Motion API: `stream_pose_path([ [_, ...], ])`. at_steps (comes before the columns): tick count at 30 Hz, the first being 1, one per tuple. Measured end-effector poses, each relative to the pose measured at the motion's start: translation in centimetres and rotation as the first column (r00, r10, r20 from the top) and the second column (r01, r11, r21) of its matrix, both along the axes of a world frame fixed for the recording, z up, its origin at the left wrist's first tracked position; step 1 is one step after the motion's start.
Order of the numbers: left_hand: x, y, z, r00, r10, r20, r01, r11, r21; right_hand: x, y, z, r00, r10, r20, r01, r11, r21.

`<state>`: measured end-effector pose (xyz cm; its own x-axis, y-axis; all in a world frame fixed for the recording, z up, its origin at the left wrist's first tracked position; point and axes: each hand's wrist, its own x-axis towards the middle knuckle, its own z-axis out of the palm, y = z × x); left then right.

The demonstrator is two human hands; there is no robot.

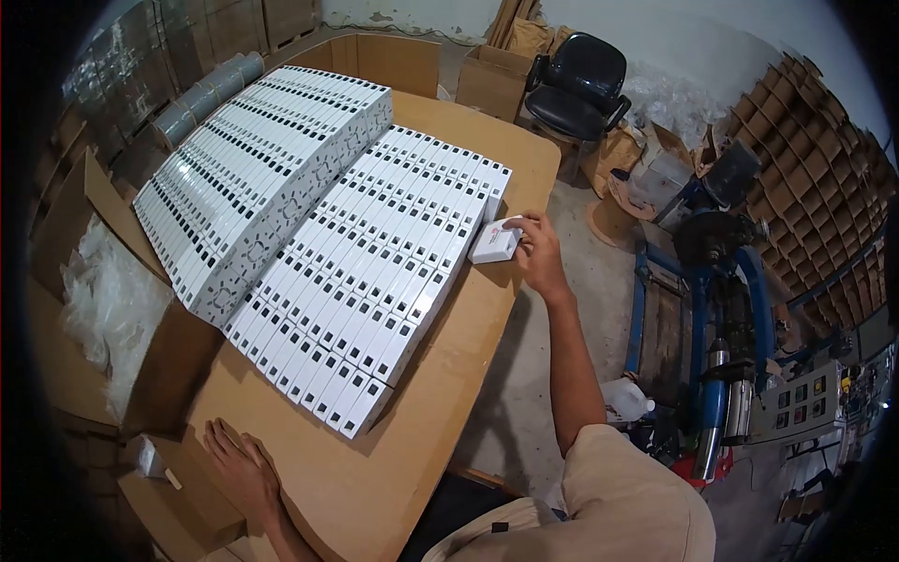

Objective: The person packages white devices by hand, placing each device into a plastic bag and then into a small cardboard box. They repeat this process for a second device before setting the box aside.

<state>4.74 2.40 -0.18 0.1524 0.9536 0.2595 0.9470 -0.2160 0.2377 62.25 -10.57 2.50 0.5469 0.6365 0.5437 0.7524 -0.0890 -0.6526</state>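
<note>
My right hand (536,245) is closed on a small white square box (495,242) with reddish print on its face. Thumb and fingers grip the box's right side, close to the end of a lower block of white units (346,281). These units stand packed side by side in long rows, with small dark square openings along their upper edges. Behind them rises a taller block of similar units (262,140), its near side showing dark patterned faces. Flat on the table's near left part lies my left hand (242,473), fingers stretched out and holding nothing.
The brown table (440,375) carries both blocks. To the left stands an open carton (178,365) stuffed with clear plastic. A black chair (576,89) is beyond the far right corner. Blue-framed machinery (698,328) and stacked cardboard dividers (815,159) occupy the right side.
</note>
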Motion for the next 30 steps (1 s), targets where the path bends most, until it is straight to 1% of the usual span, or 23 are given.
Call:
stream_pose_path([
  [2,-0.1,0.0,0.1,1.0,0.009,0.006,-0.009,1.0,-0.011,0.1,-0.8,-0.1,0.999,0.009,0.037,-0.007,0.999,-0.043],
  [4,-0.3,0.2,-0.5,1.0,0.025,-0.011,-0.025,1.0,-0.001,-1.2,-2.0,1.1,0.999,0.006,0.047,-0.002,0.997,-0.08],
  [7,0.3,-0.2,0.4,0.999,0.042,-0.01,-0.043,0.999,-0.024,-4.2,-4.0,2.8,0.985,0.012,-0.17,-0.034,0.991,-0.127],
  [10,0.1,-0.2,0.3,0.999,0.012,0.042,-0.012,1.0,-0.005,-7.6,-5.6,2.9,0.995,0.083,-0.06,-0.086,0.994,-0.063],
  [17,-0.4,0.1,-0.6,0.998,0.008,0.054,-0.01,0.999,0.036,-17.7,-7.9,5.6,0.967,0.209,-0.145,-0.239,0.94,-0.243],
  [20,-0.8,0.3,-0.9,0.997,0.0,0.075,-0.005,0.998,0.066,-22.0,-7.0,6.6,0.928,0.324,-0.182,-0.364,0.889,-0.277],
  [21,-0.9,0.3,-1.1,0.997,-0.006,0.078,0.0,0.997,0.075,-23.2,-6.6,6.7,0.914,0.353,-0.199,-0.402,0.858,-0.322],
  [24,-1.2,0.3,-0.7,0.994,-0.009,0.11,0.002,0.997,0.072,-27.6,-5.2,7.6,0.847,0.443,-0.294,-0.529,0.762,-0.373],
  [25,-1.2,0.3,-0.5,0.992,-0.009,0.123,0.001,0.998,0.066,-29.0,-4.7,7.5,0.829,0.501,-0.248,-0.559,0.751,-0.351],
  [28,-1.9,0.4,-0.3,0.982,-0.038,0.182,0.027,0.998,0.065,-33.0,-3.2,7.5,0.769,0.572,-0.284,-0.639,0.694,-0.333],
  [30,-2.3,0.3,-0.2,0.975,-0.044,0.219,0.033,0.998,0.055,-35.0,-2.2,7.8,0.74,0.591,-0.321,-0.673,0.663,-0.329],
])
